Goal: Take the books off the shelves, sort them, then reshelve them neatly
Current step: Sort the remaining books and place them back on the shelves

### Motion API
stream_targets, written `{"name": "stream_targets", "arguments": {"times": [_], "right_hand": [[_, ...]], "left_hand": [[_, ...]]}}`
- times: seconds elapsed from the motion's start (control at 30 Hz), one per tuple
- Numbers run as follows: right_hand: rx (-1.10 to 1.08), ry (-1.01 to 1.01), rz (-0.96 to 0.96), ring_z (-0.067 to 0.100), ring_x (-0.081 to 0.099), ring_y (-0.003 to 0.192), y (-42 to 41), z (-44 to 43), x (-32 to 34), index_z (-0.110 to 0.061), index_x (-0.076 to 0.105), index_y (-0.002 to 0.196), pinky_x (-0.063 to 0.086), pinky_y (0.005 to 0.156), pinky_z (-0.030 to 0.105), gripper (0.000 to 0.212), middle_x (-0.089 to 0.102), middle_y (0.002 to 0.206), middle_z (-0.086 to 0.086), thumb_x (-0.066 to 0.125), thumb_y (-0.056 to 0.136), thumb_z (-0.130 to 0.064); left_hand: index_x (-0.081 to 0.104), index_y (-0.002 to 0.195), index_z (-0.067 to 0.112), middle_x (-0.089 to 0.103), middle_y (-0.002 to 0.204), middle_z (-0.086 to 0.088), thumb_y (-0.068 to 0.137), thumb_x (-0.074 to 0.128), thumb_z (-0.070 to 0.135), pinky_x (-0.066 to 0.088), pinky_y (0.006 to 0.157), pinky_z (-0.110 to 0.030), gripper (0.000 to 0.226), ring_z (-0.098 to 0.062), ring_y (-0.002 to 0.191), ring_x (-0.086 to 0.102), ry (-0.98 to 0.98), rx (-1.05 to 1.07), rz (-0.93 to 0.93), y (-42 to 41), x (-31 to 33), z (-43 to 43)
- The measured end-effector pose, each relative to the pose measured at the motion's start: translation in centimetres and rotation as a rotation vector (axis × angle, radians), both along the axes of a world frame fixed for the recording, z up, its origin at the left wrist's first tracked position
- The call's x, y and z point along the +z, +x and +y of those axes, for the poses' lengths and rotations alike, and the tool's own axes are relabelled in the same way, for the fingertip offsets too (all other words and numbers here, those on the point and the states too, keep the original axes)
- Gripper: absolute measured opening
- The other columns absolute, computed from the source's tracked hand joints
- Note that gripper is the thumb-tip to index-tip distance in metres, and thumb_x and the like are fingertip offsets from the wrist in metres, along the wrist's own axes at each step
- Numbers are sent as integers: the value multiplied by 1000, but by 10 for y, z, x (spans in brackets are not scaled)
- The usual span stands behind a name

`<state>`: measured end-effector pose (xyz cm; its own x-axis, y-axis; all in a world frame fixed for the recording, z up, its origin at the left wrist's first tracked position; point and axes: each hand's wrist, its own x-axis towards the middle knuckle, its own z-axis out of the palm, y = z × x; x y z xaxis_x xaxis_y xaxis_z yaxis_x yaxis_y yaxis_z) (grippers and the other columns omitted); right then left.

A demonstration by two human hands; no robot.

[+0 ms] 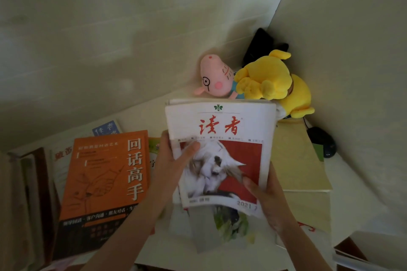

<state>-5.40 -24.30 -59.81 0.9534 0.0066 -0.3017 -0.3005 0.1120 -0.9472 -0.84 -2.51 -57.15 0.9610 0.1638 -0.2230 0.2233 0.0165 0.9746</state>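
Evidently sorting is under way: the magazine stack (220, 154) is held over the white worktop (350, 185), left hand (174, 160) gripping its left edge, right hand (266, 200) its lower corner. Next it likely needs squaring and setting down beside the orange book (103, 182).

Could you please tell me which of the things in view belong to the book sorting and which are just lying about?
Part of the job: horse-cover magazine, gripped by left hand and right hand; orange book; blue book.
Just lying about: pink pig plush; yellow plush toy; black mouse.
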Motion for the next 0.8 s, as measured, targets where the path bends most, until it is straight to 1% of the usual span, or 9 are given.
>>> {"name": "stream_targets", "arguments": {"times": [0.13, 0.3, 0.4, 0.47, 0.5, 0.6, 0.67, 0.73, 0.8], "right_hand": [[51, -69, -100, 18, 64, 111, 5, 9, 9, -18, 46, 134, 57, 83, 32, 57, 66, 121, 0, 68, 85, 1], [8, -98, -113, 20, 66, 106, 5, 12, 1, -13, 53, 125, 57, 81, 31, 56, 69, 113, 2, 76, 75, 1], [-36, -135, -135, 17, 64, 109, 2, 18, -5, -20, 49, 127, 56, 81, 27, 60, 66, 116, -2, 76, 76, -1], [-83, -169, -140, 12, 62, 111, -2, 25, -10, -30, 43, 130, 55, 84, 27, 68, 64, 117, -9, 78, 76, -6], [-115, -183, -129, 13, 60, 115, -2, 28, -13, -33, 39, 134, 55, 89, 33, 73, 62, 122, -8, 80, 77, -15], [-157, -150, -111, 22, 57, 121, -1, 31, -14, -35, 33, 142, 52, 93, 50, 79, 56, 133, -1, 78, 77, -34], [-187, -170, -112, 22, 59, 118, 1, 31, -11, -29, 36, 142, 55, 89, 43, 78, 58, 129, 0, 78, 77, -37], [-214, -215, -158, 15, 61, 112, 1, 28, -11, -19, 37, 140, 55, 85, 27, 73, 60, 123, 0, 76, 79, -28], [-162, -253, -155, 9, 60, 111, 1, 25, -17, -11, 38, 139, 53, 84, 19, 67, 60, 123, 0, 71, 80, -15]], "left_hand": [[48, 108, 36, 63, 105, 16, 66, 68, 29, 52, 77, -15, 47, 8, 96, 61, -60, 53, -88, -7, 14, 2], [50, 109, 31, 62, 98, 19, 67, 82, 19, 46, 66, -3, 55, 17, 85, 60, 11, 8, -37, -14, -1, 0], [50, 110, 22, 60, 97, 16, 65, 82, 43, 45, 72, -2, 58, 20, 85, 58, 37, -27, -17, -18, -12, -2], [54, 117, 21, 65, 105, 13, 63, 73, 66, 49, 87, -13, 73, 12, 96, 60, 31, -23, 25, -20, -18, -6], [52, 122, 25, 64, 111, 15, 69, 70, 62, 50, 90, -17, 66, 11, 100, 59, 0, -20, 44, -20, -18, -9], [45, 123, 38, 57, 111, 26, 84, 61, 36, 48, 74, -7, 41, 19, 92, 56, -61, 14, 46, -15, -17, -12], [45, 126, 39, 61, 110, 27, 83, 59, 37, 47, 81, -14, 45, 14, 97, 59, -103, 37, 34, -18, -17, -12], [44, 131, 34, 64, 112, 26, 81, 60, 33, 49, 90, -19, 53, 7, 105, 59, -99, 44, 25, -25, -15, -9], [44, 129, 25, 67, 104, 21, 85, 60, 19, 50, 83, -10, 47, 13, 98, 59, -75, 35, 4, -31, -20, -6]]}}
